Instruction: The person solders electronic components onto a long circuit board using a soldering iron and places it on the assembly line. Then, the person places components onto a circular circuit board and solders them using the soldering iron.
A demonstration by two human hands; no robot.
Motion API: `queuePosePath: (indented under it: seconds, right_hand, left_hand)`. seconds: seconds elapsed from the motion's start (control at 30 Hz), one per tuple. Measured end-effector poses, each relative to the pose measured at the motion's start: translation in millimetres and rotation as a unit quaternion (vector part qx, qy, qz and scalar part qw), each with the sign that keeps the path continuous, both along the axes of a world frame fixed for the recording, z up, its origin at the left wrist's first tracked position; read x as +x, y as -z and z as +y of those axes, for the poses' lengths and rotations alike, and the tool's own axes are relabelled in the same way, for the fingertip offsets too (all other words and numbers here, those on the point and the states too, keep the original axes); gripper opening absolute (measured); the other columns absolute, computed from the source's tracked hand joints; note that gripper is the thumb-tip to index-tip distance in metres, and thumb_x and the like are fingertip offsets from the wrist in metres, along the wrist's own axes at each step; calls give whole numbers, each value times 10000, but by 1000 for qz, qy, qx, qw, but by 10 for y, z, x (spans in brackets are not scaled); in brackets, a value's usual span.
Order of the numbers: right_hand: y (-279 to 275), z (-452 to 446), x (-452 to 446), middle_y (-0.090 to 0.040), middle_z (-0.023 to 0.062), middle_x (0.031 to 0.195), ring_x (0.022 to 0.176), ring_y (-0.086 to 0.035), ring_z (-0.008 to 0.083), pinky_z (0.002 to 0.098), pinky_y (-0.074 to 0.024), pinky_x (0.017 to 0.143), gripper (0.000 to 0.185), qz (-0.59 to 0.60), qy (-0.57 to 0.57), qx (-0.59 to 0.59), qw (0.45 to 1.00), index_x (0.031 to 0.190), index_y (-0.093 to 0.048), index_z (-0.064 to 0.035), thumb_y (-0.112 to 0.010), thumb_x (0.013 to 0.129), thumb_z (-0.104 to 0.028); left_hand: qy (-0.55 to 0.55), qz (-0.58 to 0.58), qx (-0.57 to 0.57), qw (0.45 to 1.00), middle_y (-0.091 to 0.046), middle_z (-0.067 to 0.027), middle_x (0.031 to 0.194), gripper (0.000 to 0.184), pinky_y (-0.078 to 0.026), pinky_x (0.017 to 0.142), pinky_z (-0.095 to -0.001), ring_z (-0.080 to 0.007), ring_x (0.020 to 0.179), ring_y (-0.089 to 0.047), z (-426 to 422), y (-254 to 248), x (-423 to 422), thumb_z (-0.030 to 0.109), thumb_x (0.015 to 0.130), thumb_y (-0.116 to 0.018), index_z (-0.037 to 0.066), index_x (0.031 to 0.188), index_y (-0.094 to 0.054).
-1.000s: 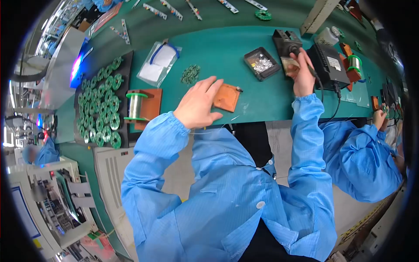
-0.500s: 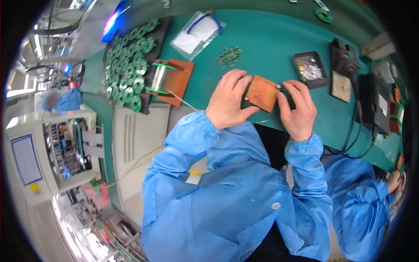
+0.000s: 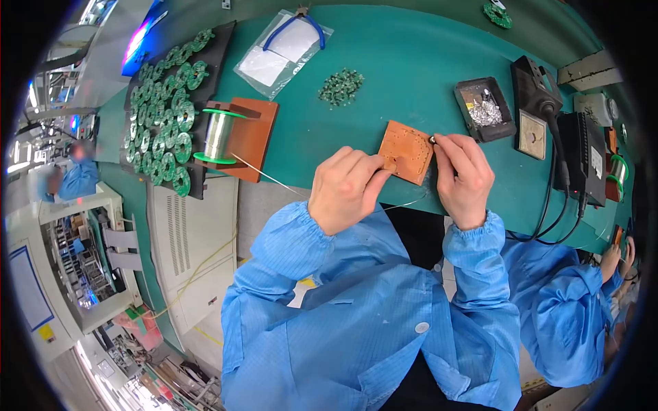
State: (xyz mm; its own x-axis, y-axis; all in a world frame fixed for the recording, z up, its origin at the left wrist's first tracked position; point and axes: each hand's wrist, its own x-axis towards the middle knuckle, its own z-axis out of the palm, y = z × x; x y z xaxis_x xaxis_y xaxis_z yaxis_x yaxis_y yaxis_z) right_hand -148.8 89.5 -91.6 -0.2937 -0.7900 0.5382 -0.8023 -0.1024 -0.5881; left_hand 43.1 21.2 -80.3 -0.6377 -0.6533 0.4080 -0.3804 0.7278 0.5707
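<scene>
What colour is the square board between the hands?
The board is orange-brown; best in the head view.

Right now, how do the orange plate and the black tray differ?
The plate shows a flat, dotted face; the tray has raised walls. The left hand and right hand are at the plate; the tray sits apart from both, holding shiny bits. Both look roughly four-sided.

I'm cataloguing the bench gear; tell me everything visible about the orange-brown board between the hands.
The board is flat, squarish and orange-brown, its face speckled with small dark marks; its material is unclear. It sits askew over the green mat. The left hand touches its lower-left side; the right hand is at its upper-right corner, by a small shiny piece.
</scene>
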Motion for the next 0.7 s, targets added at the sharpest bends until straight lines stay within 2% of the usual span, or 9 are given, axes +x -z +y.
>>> queuePosePath:
  seconds: [0.1, 0.2, 0.27, 0.43, 0.7]
  right_hand:
    - [4, -26, 0, -635, 114, 863, 762, -627, 263, 320, -499, 666, 179, 15, -3, 3, 1000, 915, -667, -2, -669, 746, 56]
    - [3, -39, 17, -626, 81, 838, 747, -613, 251, 327, -491, 631, 190, 51, 6, -1, 999, 910, -676, -42, -695, 730, 16]
    - [-1, -15, 16, -640, 126, 886, 796, -622, 276, 330, -495, 705, 203, 45, -9, 26, 999, 930, -657, 2, -659, 738, 68]
    - [-19, -31, 25, -639, 145, 887, 804, -622, 288, 337, -494, 717, 188, 28, -30, 14, 999, 909, -641, 19, -651, 731, 79]
    - [-26, -21, 39, -616, 148, 900, 793, -613, 275, 328, -490, 719, 195, 20, -25, 23, 999, 925, -633, 27, -649, 738, 81]
  left_hand:
    - [19, 22, -8, 1000, -587, -76, 706, 127, -454, 547, -351, -248, 628, -550, -43, 36, -2, 40, 709, -717, 23, 801, -632]
    - [14, 54, -5, 998, -589, -69, 717, 127, -456, 550, -345, -240, 633, -547, -55, 84, 0, 30, 697, -719, 28, 802, -646]
    - [5, 71, -1, 997, -590, -65, 723, 126, -456, 550, -342, -236, 635, -545, -51, 128, -5, 25, 694, -718, 33, 801, -653]
    - [-2, 115, -5, 993, -570, -51, 713, 141, -453, 545, -335, -226, 637, -542, -44, 176, -2, 29, 687, -724, 50, 811, -662]
    - [-2, 105, 1, 994, -586, -64, 753, 233, -454, 542, -326, -231, 640, -557, -29, 178, 25, 16, 637, -769, 38, 844, -664]
